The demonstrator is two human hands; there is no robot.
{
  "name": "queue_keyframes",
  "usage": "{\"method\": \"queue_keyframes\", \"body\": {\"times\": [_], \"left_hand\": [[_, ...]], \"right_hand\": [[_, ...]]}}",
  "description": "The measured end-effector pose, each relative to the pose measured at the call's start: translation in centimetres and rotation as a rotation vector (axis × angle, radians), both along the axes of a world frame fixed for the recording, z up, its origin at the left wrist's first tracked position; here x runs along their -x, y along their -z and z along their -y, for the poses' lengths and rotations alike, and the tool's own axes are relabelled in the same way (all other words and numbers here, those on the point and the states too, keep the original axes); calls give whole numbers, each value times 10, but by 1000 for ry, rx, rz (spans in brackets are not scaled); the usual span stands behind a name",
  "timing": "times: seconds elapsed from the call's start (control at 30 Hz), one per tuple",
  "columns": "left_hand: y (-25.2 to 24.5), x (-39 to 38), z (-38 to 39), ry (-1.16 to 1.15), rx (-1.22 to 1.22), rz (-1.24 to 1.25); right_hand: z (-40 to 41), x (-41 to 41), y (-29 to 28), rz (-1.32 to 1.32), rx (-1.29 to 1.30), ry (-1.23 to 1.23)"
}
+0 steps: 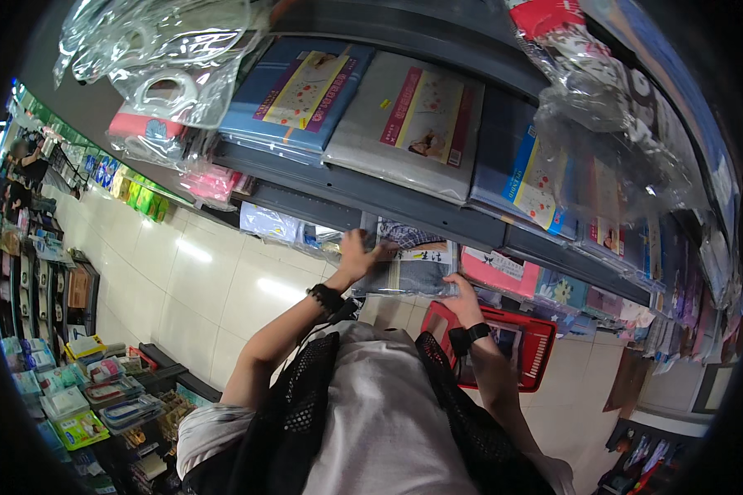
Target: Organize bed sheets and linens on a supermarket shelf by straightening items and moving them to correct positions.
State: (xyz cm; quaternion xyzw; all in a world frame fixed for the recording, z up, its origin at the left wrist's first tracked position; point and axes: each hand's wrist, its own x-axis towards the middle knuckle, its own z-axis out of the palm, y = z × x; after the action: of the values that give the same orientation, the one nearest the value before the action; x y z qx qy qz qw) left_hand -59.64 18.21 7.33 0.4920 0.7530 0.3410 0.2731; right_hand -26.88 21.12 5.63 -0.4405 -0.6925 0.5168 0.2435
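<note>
A packaged grey textile [424,277] in clear plastic lies at the front of a lower shelf, partly jutting out over its edge. My left hand [358,255] is at its left side with the fingers spread, the fingertips over the package; whether they press on it is not plain. My right hand [461,300] pinches the near right corner of the same package. To its right lies a pink package [501,272], and to its left are white and light-blue packages [271,224]. The far part of the grey package is hidden under the upper shelf.
Above, a dark metal shelf [359,193] holds packaged bedding, such as a grey set [408,124] and a blue set [297,93]. Clear plastic bags [179,80] hang at upper left. A red shopping basket [537,359] stands on the tiled floor by my right forearm. Another display is at lower left.
</note>
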Motion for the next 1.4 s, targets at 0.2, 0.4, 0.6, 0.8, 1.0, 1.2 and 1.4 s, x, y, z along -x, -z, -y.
{"method": "queue_keyframes", "body": {"times": [0.2, 0.4, 0.6, 0.8, 1.0, 1.2, 1.4], "left_hand": [[21, 35, 48, 78, 385, 844], [50, 41, 48, 269, 730, 982], [82, 72, 48, 255, 356, 1066], [52, 82, -30, 72, 334, 876], [62, 69, -59, 120, 265, 771], [56, 70, -63, 232, 351, 802], [53, 73, -65, 319, 383, 746]], "right_hand": [[19, 4, 25, 84, -135, 73], [27, -23, 85, -522, 856, 134], [14, 8, 19, -336, 1091, 225], [-6, 50, 39, -896, 1134, 438], [-17, 56, 61, -1045, 1073, 656], [-14, 50, 71, -1102, 1082, 662], [-15, 62, 61, -761, 965, 612]]}}
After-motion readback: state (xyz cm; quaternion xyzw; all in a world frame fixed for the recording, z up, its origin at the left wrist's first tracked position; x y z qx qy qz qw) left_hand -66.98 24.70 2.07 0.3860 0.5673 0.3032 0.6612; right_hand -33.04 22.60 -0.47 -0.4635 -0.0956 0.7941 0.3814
